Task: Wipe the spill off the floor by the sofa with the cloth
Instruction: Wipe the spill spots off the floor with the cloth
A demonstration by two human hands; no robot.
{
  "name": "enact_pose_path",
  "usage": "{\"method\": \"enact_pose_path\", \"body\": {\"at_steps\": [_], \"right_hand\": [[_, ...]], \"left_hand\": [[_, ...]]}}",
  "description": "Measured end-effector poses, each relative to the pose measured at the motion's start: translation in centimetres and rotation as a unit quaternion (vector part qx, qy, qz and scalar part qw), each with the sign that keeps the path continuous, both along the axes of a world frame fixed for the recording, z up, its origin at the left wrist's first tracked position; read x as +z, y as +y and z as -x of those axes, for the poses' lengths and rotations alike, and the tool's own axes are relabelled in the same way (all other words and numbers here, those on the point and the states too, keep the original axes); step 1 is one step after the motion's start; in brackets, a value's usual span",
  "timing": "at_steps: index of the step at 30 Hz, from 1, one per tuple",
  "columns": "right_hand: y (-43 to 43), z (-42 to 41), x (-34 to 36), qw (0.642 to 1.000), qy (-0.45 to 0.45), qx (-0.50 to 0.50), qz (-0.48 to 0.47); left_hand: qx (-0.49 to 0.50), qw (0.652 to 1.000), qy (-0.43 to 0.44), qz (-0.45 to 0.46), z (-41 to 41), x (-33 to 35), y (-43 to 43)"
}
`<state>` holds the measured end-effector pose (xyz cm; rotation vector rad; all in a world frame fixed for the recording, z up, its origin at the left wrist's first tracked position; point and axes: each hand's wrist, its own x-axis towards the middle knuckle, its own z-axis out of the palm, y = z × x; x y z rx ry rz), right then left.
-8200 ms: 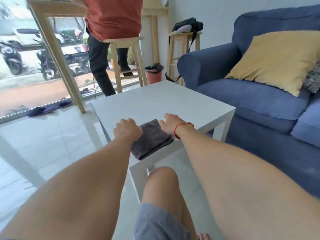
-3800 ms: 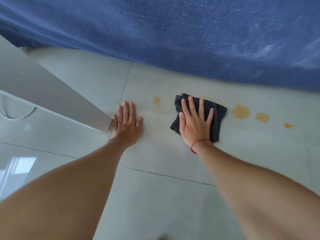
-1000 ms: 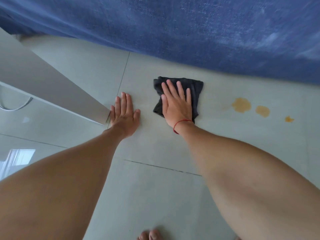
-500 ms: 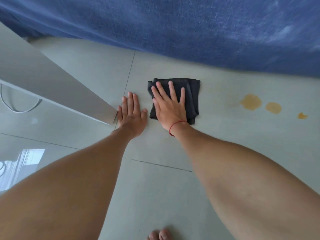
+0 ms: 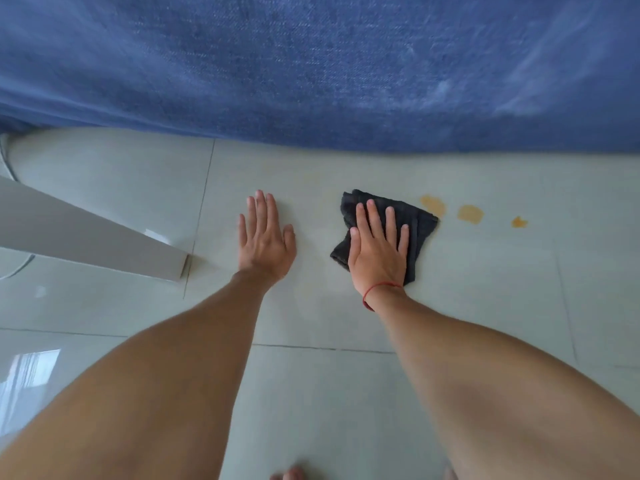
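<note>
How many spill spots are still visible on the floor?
3, in a row right of the cloth: one at its corner, one further right, a small one farthest. The cloth may hide more.

Soft, even daylight, fairly bright. A window glare patch lies on the glossy pale tiled floor (image 5: 311, 375) at lower left. The blue fabric sofa front (image 5: 311, 64) is smeared by motion blur. Wide-angle distortion swells both forearms toward the bottom edge.

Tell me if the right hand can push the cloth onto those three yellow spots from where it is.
Probably yes. The right hand lies flat on the cloth, whose corner nearly touches the nearest yellow spot; only bare floor lies beyond.
</note>
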<state>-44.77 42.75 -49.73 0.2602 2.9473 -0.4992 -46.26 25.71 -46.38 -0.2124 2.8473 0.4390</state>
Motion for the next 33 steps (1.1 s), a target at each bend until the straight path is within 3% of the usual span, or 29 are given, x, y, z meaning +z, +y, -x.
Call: {"method": "enact_pose_path", "body": {"at_steps": [4, 9, 15, 22, 26, 33], "right_hand": [[4.6, -5.0, 0.9, 0.999, -0.033, -0.031, -0.018], [12.4, -3.4, 0.8, 0.993, -0.06, -0.087, -0.058], [9.6, 2.4, 0.2, 0.992, -0.028, -0.121, -0.035], [3.5, 2.2, 0.0, 0.999, 0.008, 0.04, -0.029], [6.4, -1.6, 0.1, 0.99, 0.014, 0.133, -0.036], [10.6, -0.8, 0.0, 0.998, -0.009, -0.039, -0.049]], "left_hand": [[-0.067, 0.996, -0.044, -0.033, 1.2, -0.2, 5.2], [-0.054, 0.995, -0.085, -0.016, 1.4, -1.9, 6.5], [-0.06, 0.994, -0.091, 0.007, 1.7, -2.2, 6.6], [-0.063, 0.993, -0.1, 0.015, 1.8, -2.3, 6.4], [-0.063, 0.992, -0.107, 0.014, 1.8, -2.0, 6.4], [-0.059, 0.993, -0.1, 0.012, 1.7, -2.0, 6.6]]}}
